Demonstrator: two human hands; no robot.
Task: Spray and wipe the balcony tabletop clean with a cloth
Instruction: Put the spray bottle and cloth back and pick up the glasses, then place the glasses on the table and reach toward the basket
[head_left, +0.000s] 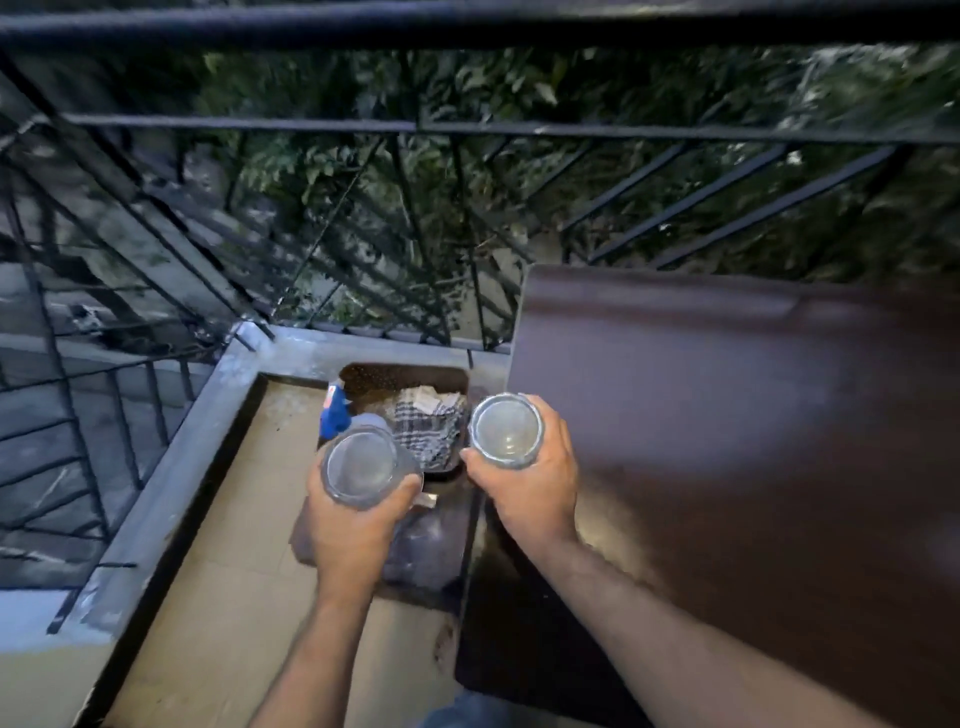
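My left hand (353, 525) grips a clear drinking glass (358, 465), seen from above. My right hand (530, 483) grips a second clear glass (506, 427). Both glasses hang over a dark brown stool or tray (405, 376) on the balcony floor. On that stool lie a checked black-and-white cloth (428, 431) and a spray bottle with a blue head (333, 413), partly hidden behind the left glass. The dark brown tabletop (727, 441) fills the right side, its left edge beside my right hand.
A black metal railing (467, 127) runs around the balcony, with foliage behind it. A grey concrete kerb (171, 467) borders the beige tiled floor (228, 597) at left. The image is motion-blurred.
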